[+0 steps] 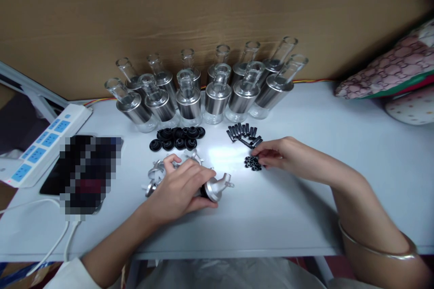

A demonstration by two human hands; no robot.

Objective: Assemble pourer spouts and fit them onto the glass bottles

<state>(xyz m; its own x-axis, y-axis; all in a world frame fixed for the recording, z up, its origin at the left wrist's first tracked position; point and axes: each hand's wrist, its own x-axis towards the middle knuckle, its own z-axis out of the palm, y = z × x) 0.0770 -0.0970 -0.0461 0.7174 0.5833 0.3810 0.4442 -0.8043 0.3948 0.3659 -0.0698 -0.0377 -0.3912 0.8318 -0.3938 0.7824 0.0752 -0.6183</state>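
Note:
My left hand (185, 185) is closed around a silver metal pourer spout (217, 186) with a black base, its curved neck pointing right. Under and behind that hand lie several more silver spout pieces (156, 172), partly covered by my fingers. My right hand (276, 154) has its thumb and fingers curled into a pinch at the edge of a cluster of small black rings (251, 163). What sits between those fingertips is too small and hidden to make out. Just beyond are several thin black tubes (242, 131). Black ribbed stoppers (179, 137) are grouped left of them.
Glass bottles with metal sleeves (217, 99) stand in two rows along the cardboard wall (203, 9). At left are a white power strip (47, 144), a dark phone-like device (54, 176) and white cables (66, 235). A patterned fabric item (383, 67) lies at right.

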